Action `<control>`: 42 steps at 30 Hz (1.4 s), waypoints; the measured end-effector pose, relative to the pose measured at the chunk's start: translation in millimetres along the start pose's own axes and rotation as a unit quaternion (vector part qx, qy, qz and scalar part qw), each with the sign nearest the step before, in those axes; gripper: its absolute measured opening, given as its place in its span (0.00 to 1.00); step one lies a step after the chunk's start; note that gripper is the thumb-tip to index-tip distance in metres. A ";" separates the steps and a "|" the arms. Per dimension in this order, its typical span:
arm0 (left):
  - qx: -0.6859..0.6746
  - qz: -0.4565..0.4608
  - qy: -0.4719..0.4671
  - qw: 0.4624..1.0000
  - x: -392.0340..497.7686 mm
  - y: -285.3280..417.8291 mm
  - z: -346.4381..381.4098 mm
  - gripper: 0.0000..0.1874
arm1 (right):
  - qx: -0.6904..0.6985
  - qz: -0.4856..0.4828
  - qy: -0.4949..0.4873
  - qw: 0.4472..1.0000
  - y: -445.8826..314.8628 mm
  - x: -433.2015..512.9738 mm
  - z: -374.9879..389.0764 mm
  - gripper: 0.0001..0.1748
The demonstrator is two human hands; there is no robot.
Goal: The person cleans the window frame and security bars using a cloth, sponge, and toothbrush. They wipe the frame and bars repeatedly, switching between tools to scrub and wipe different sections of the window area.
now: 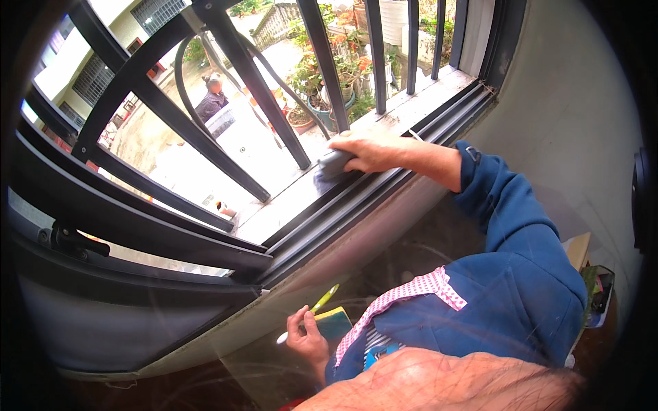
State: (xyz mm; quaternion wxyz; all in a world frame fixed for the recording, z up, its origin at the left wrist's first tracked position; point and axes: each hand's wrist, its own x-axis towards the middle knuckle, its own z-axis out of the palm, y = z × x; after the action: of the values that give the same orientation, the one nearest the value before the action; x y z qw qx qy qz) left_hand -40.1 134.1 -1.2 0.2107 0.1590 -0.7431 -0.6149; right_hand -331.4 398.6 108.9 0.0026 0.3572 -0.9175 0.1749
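My right hand (372,149) grips a grey brush (335,162) over the pale window sill (288,205), just inside the black bars. The brush's lower edge looks blurred, and its bristles are hard to make out. Lower down, in front of my body, my left hand (308,339) holds a slim green-and-white handled tool (325,299). A yellow-edged, dark green pad (334,324), resembling a scouring sponge, shows behind those fingers; whether they grip it too is unclear. Dark sliding-window tracks (354,205) run along the sill beneath my right forearm.
Black security bars (324,61) stand along the sill's outer side. A dark window frame (128,210) fills the left. Potted plants (329,92) and a person (212,100) are outside. Beside a wall (560,113), a container with items (599,298) sits at right.
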 end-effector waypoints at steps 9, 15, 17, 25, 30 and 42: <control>0.023 0.025 0.013 0.999 -6.4 12.4 18.5 0.05 | -0.171 0.091 0.078 0.978 40.3 -33.4 -48.5 0.21; 0.041 0.020 -0.007 0.999 -13.9 34.6 49.8 0.05 | -0.013 -0.060 0.046 0.997 8.0 -13.6 -10.6 0.19; 0.048 0.026 -0.006 0.999 -16.0 38.6 56.9 0.05 | -0.009 -0.047 0.049 0.998 20.1 -15.5 -5.2 0.18; 0.041 0.029 0.021 0.999 -27.8 30.5 68.8 0.05 | -0.143 0.095 0.036 0.984 75.4 -42.5 -45.1 0.24; 0.047 0.026 0.013 0.998 -29.9 30.1 79.0 0.06 | -0.051 -0.042 0.071 0.995 53.6 -33.0 -28.9 0.25; 0.041 0.035 0.055 0.997 -40.4 21.7 75.4 0.06 | -0.115 0.055 0.094 0.987 91.1 -36.1 -54.0 0.20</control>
State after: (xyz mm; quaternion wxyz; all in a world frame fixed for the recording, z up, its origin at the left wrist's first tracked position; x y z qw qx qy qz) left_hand -43.2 222.2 3.6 0.2655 0.1748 -0.7601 -0.5668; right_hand -370.8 501.9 125.9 0.1201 0.2854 -0.9454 0.1013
